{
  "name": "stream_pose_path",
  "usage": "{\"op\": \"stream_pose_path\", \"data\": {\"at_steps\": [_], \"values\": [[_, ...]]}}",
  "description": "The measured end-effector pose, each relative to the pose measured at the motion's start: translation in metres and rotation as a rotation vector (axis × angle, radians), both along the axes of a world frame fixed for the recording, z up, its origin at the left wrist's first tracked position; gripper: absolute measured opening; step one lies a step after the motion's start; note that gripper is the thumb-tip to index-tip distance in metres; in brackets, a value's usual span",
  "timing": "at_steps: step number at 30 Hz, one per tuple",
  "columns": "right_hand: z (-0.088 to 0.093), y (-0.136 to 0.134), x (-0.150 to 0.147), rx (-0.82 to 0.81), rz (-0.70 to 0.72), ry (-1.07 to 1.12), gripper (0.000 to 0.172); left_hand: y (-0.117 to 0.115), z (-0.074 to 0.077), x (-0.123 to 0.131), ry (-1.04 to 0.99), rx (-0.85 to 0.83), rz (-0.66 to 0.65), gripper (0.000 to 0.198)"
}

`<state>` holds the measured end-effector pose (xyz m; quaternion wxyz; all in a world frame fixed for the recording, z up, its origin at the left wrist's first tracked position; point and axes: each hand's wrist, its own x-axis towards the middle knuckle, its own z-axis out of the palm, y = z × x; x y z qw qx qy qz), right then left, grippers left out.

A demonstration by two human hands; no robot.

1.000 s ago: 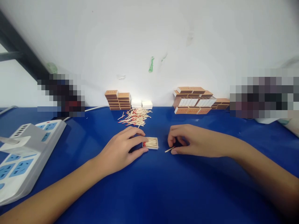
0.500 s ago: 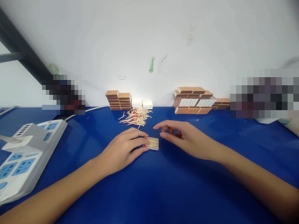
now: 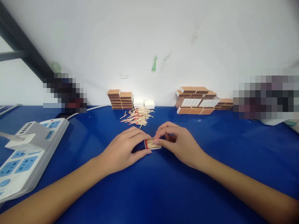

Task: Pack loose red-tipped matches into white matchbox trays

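Observation:
A small open matchbox tray (image 3: pixel 150 144) full of red-tipped matches lies on the blue table (image 3: pixel 151 189) between my hands. My left hand (image 3: pixel 123 149) holds its left end between thumb and fingers. My right hand (image 3: pixel 178 141) has come in from the right, its fingertips pinched over the tray's right end and resting on the matches. Behind the tray, a loose pile of matches (image 3: pixel 137 116) is spread on the table.
Against the white wall stand stacked brown matchboxes (image 3: pixel 120 99), two white inner trays (image 3: pixel 143 103) and a bigger heap of boxes (image 3: pixel 198 100). A grey and blue power strip (image 3: pixel 25 149) with a cable lies at the left. Blurred patches sit at both sides.
My right hand left the spot at the right where it held a single match, moved left and closed its fingers over the tray. The left hand stayed on the tray.

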<state>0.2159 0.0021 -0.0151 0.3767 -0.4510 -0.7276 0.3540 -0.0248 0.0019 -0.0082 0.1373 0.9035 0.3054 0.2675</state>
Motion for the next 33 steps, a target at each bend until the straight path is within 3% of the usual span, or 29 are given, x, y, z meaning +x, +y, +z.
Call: {"op": "stream_pose_path", "data": {"at_steps": [12,20,23,27,30,33], "values": [[0.003,-0.001,0.004,0.103,0.107,-0.168,0.006,-0.001,-0.001,0.0,0.016,0.027,0.027,0.034],[0.004,0.002,0.01,0.227,0.029,-0.228,0.009,0.0,-0.001,0.001,-0.012,0.045,0.048,0.034],[0.006,0.019,0.016,0.294,-0.078,-0.315,0.009,0.0,-0.002,0.001,0.015,0.041,0.054,0.034],[0.015,0.065,0.01,0.271,-0.189,-0.37,0.013,0.0,-0.001,0.0,0.08,0.024,0.078,0.034],[0.03,0.099,-0.007,0.287,-0.193,-0.396,0.014,0.0,0.0,-0.002,0.089,0.027,0.103,0.031],[0.055,0.114,-0.012,0.372,-0.23,-0.479,0.014,0.001,0.0,-0.003,0.062,0.037,0.117,0.029]]}}
